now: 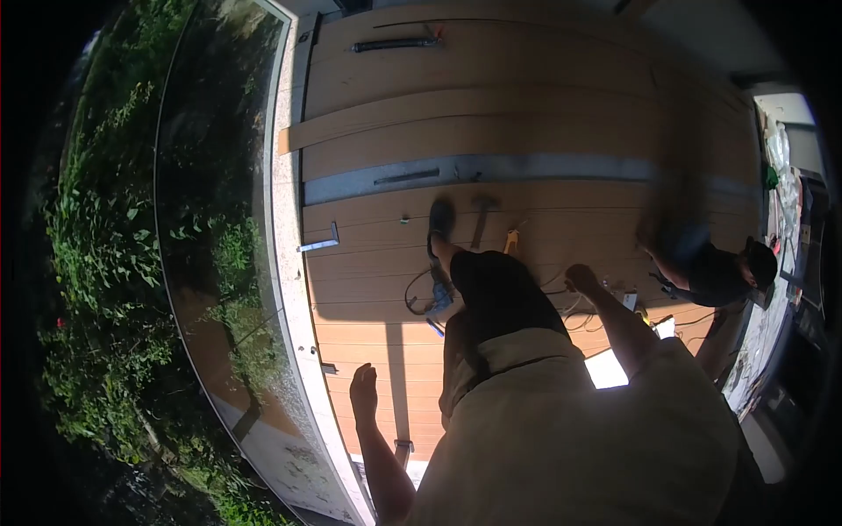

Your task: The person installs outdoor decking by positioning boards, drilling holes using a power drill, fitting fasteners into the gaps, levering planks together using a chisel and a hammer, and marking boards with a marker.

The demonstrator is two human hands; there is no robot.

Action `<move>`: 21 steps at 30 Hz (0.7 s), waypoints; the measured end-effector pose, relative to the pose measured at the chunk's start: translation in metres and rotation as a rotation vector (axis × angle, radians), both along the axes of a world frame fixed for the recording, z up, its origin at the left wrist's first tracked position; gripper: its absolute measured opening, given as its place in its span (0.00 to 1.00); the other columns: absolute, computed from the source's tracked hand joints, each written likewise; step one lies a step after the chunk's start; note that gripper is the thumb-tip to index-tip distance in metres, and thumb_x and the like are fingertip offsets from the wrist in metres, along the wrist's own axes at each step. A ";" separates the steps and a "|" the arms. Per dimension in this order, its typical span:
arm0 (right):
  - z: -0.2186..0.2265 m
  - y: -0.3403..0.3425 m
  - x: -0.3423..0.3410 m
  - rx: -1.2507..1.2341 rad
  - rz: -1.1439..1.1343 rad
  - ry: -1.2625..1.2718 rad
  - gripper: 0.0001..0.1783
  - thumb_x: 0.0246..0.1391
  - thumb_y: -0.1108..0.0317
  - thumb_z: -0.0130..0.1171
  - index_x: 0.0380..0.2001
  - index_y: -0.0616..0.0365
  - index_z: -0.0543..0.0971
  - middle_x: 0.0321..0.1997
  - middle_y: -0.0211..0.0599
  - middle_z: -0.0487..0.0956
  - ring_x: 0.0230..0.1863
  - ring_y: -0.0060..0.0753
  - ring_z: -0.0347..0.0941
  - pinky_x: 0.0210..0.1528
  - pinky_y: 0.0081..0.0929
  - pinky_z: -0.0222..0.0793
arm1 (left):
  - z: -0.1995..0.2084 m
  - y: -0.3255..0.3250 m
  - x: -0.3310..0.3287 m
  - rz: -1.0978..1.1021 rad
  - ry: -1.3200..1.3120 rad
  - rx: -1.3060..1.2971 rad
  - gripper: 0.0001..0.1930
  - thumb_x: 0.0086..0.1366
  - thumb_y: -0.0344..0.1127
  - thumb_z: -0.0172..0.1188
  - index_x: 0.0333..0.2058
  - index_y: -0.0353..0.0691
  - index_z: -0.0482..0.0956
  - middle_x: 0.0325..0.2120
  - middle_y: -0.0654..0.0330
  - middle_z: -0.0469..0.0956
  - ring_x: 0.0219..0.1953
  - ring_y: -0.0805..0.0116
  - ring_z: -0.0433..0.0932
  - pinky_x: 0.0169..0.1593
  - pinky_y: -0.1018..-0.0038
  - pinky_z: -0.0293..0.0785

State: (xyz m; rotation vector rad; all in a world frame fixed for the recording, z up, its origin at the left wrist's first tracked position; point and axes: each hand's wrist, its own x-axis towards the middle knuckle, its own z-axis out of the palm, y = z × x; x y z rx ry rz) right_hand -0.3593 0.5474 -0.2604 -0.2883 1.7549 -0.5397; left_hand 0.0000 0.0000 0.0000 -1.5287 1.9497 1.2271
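My left hand (363,386) hangs low over the brown floor boards (351,342), near their left edge. Its fingers are stretched out, and nothing shows in it. Out to the right of my black shorts, my right hand (581,279) is held with curled fingers and no visible object, above some loose cables (574,309). Beside my forward foot (441,215) lies a hammer (482,210), with a yellow-orange hand tool (512,240) to its right. A blue corded power tool (438,298) rests by my leg, partly hidden. A metal square (321,241) lies at the left board edge.
A co-worker (719,272) in dark clothes and a cap bends down at the right. A grey strip (561,167) crosses between the boards. Farther off lies a long dark tube-shaped tool (395,44). A glass panel (219,219) and greenery stand left; a white sheet (605,369) lies right.
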 end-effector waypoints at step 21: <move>-0.197 -0.275 0.134 0.136 0.086 0.824 0.06 0.46 0.63 0.63 0.22 0.52 0.79 0.25 0.39 0.79 0.32 0.45 0.78 0.32 0.39 0.73 | -0.260 -0.350 -0.358 -1.007 -0.274 0.233 0.19 0.69 0.45 0.56 0.50 0.37 0.78 0.42 0.48 0.82 0.45 0.55 0.82 0.48 0.63 0.76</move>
